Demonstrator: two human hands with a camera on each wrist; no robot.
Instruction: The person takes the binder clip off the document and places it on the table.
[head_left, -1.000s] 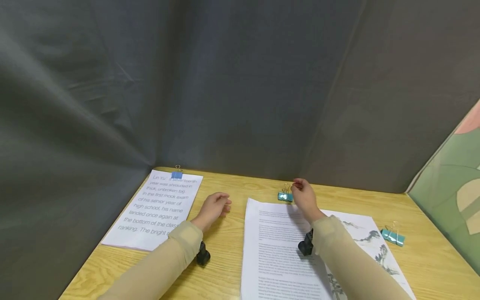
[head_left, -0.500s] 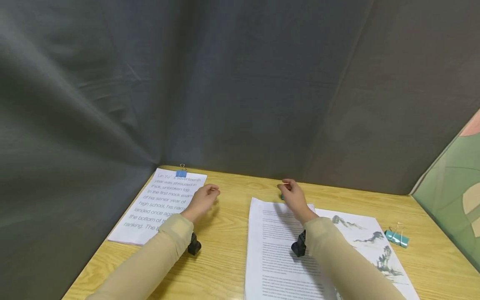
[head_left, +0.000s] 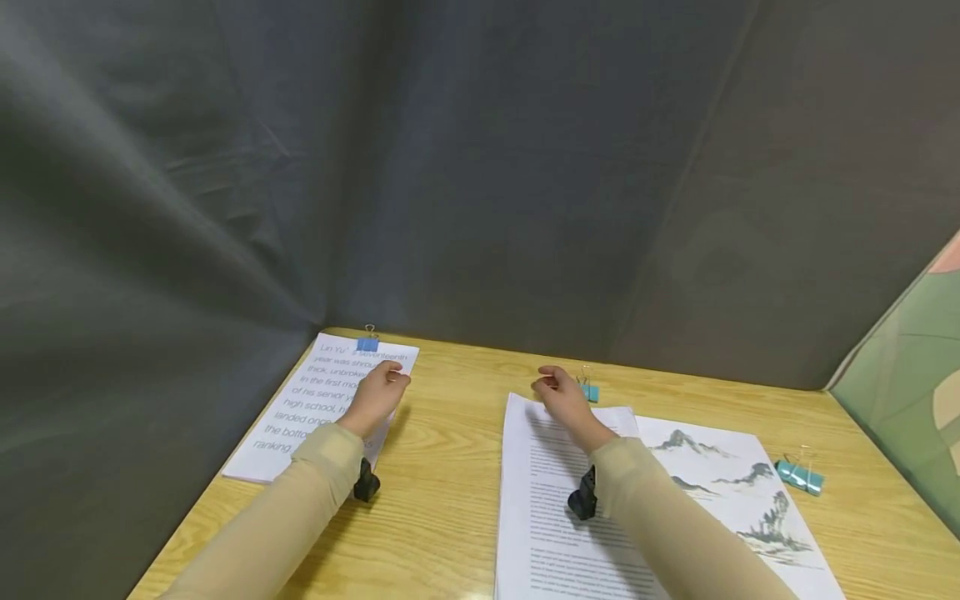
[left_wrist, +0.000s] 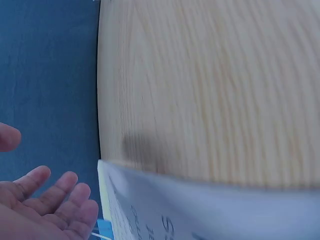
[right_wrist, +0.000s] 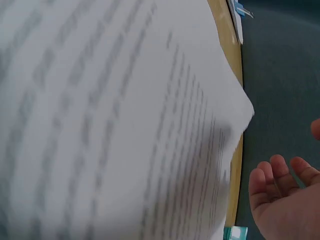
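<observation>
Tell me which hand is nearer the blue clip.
Left. The left hand is just short of the blue clip, at the edge of its sheets; the right hand is well to the right, by the far edge of the middle stack.

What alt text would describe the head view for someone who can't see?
A person's left hand and right hand, both empty, hover over a wooden table: left near blue-clipped pages, right near another text stack. Nearby lie an ink landscape and two teal clips.
</observation>
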